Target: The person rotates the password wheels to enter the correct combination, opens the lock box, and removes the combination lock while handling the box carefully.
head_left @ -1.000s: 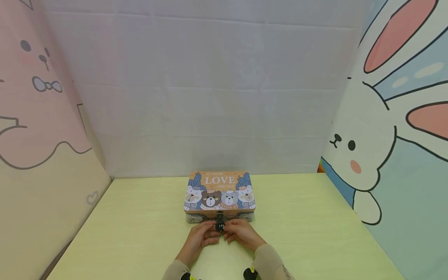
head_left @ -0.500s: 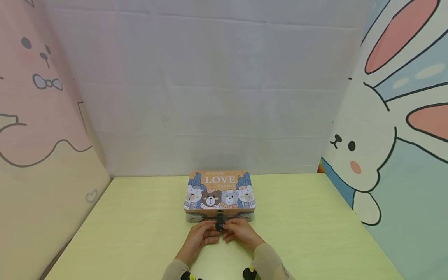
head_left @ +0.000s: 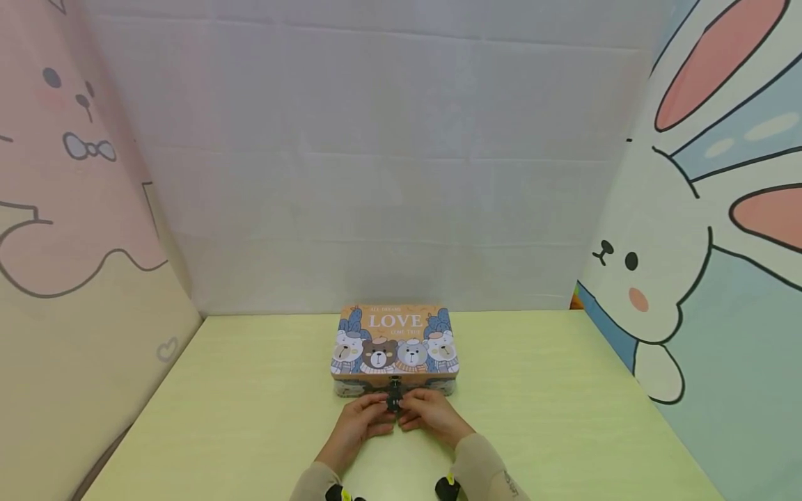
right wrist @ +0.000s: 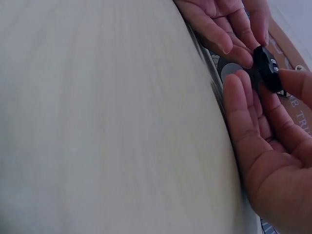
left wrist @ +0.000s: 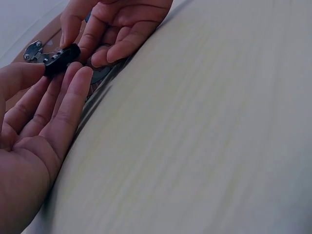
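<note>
A small black combination padlock (head_left: 393, 401) hangs at the front latch of a closed tin box (head_left: 395, 355), whose orange lid shows cartoon bears and the word LOVE. My left hand (head_left: 357, 426) pinches the padlock from the left, and my right hand (head_left: 436, 419) pinches it from the right. Close up in the left wrist view, small dials show along the padlock's edge (left wrist: 62, 59), near the metal clasp (left wrist: 35, 51). Thumb and fingers of both hands meet round the black padlock body (right wrist: 266, 69) in the right wrist view, the lower fingers extended beneath it.
The box stands on a pale yellow-green table (head_left: 263, 376), with a white cloth backdrop (head_left: 388, 174) behind it. Printed panels flank the table, a rabbit panel (head_left: 664, 292) on the right and a pink-and-cream one (head_left: 94, 229) on the left.
The padlock has turned slightly between my fingers, its face looking narrower from above. Both hands stay in nearly the same place, and the box has not moved.
</note>
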Available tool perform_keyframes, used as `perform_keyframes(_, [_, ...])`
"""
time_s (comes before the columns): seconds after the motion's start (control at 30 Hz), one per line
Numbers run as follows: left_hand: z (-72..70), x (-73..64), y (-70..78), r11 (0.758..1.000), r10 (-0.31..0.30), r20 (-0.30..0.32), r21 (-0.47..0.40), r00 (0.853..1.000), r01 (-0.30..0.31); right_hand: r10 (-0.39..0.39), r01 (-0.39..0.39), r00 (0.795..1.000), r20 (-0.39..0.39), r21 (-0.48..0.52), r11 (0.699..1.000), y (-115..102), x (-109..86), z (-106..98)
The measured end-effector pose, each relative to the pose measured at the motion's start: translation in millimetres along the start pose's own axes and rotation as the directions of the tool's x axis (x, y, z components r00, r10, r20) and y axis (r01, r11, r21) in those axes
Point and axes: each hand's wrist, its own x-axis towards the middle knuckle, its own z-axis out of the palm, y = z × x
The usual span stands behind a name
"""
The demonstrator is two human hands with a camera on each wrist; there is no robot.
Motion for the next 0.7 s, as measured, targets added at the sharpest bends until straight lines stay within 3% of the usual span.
perform_keyframes(0.43, [-0.5, 0.4, -1.0, 1.0, 0.028, 0.014, -0.004, 1.0, -0.028, 0.001, -0.001, 1.0, -0.004, 0.001, 1.0, -0.3, 1.1, -0.2])
perform_keyframes(0.7, [2.9, -2.0, 3.3, 1.0, 0.014, 0.0, -0.022, 1.0, -0.014, -0.002, 0.002, 1.0, 0.005, 0.0, 1.0, -0.3, 0.6, -0.7])
